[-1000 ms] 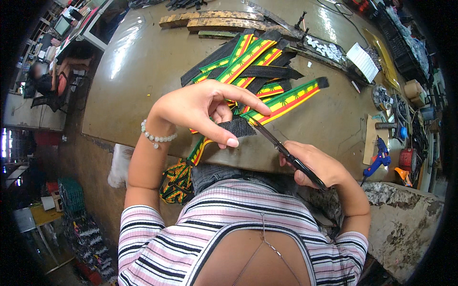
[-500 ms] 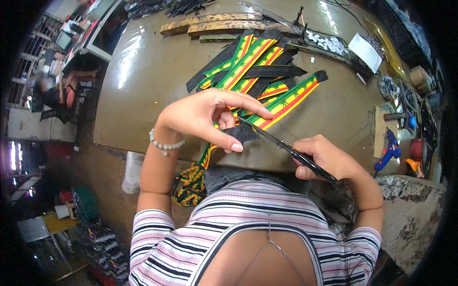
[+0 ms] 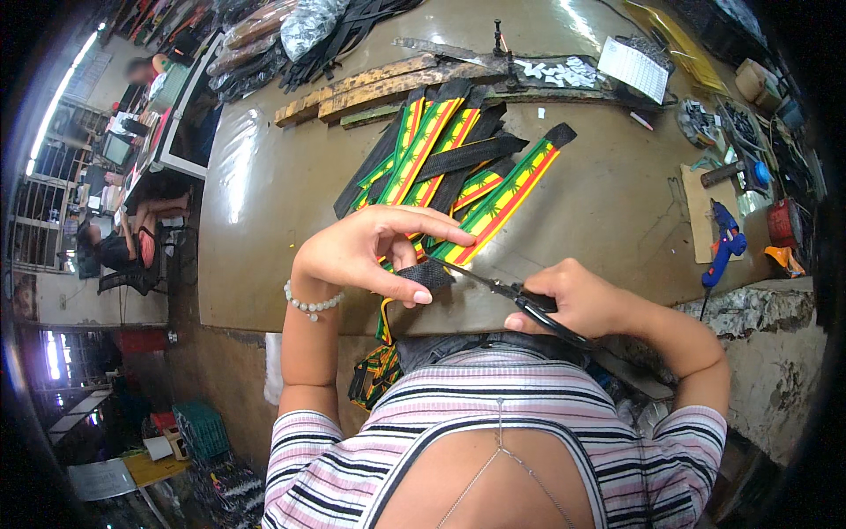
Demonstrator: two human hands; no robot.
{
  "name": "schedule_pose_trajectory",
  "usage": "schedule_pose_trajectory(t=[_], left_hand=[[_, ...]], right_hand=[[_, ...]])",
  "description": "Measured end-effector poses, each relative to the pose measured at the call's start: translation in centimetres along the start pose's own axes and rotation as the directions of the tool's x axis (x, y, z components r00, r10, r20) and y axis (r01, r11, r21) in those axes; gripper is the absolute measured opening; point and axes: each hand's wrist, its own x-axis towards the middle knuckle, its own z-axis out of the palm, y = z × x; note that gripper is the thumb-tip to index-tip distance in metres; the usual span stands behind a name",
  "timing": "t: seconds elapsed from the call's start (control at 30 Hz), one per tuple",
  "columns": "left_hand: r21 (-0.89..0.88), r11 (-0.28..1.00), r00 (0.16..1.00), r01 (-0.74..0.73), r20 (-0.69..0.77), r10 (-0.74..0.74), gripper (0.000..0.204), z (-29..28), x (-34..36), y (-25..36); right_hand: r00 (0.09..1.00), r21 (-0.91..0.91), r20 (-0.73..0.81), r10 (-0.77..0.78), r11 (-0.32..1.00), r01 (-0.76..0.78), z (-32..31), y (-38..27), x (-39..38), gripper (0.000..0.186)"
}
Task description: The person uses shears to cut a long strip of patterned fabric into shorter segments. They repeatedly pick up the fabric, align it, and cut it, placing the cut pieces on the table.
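Observation:
My left hand (image 3: pixel 357 256), a beaded bracelet on its wrist, pinches a folded strap. The strap's black webbing (image 3: pixel 426 276) shows between thumb and fingers, and my fingertips touch a green, yellow and red patterned strap (image 3: pixel 515 187) with a black end. In my right hand (image 3: pixel 577 301) are black-handled scissors (image 3: pixel 539 312), their blades reaching to the strap by my left fingers. Whether the blades have cut it, I cannot tell. Just beyond lies a pile of similar straps (image 3: pixel 432 157) with black webbing. More patterned ribbon (image 3: pixel 374 375) hangs below the table edge.
Wooden bars (image 3: pixel 379 86) lie across the far table (image 3: pixel 264 238). Small white pieces (image 3: pixel 560 70) and a white sheet (image 3: pixel 633 69) sit at far right. A blue glue gun (image 3: pixel 724 242) and a hammer (image 3: pixel 724 173) lie right. Another person (image 3: pixel 119 247) sits off left.
The head view has shifted, bringing more of the far table into sight. Both hands keep nearly the same hold, the scissors still at the strap.

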Motion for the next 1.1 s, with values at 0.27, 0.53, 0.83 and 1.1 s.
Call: schedule_pose_trajectory(t=[0.27, 0.53, 0.83, 1.1], left_hand=[[-0.01, 0.998, 0.968, -0.055, -0.245, 0.051, 0.066, -1.6, -1.7, -1.1], [0.154, 0.969, 0.657, 0.195, -0.754, -0.012, 0.054, 2.3, -0.9, -0.1], [0.139, 0.949, 0.593, -0.282, -0.752, 0.286, 0.025, 7.7, -0.3, -1.3], [0.509, 0.823, -0.023, 0.252, -0.847, 0.531, 0.034, 2.4, -3.8, -0.7]], right_hand=[[0.974, 0.141, -0.149, -0.173, 0.971, 0.194, 3.2, 2.6, -0.6, 0.061], [0.928, 0.779, -0.308, 0.209, 0.615, 0.12, 8.2, 2.5, 2.6, 0.039], [0.929, 0.568, -0.345, 0.132, 0.818, 0.095, 8.0, -1.3, 6.4, 0.044], [0.893, 0.491, -0.401, 0.205, 0.871, 0.02, 7.7, -2.0, 5.8, 0.035]])
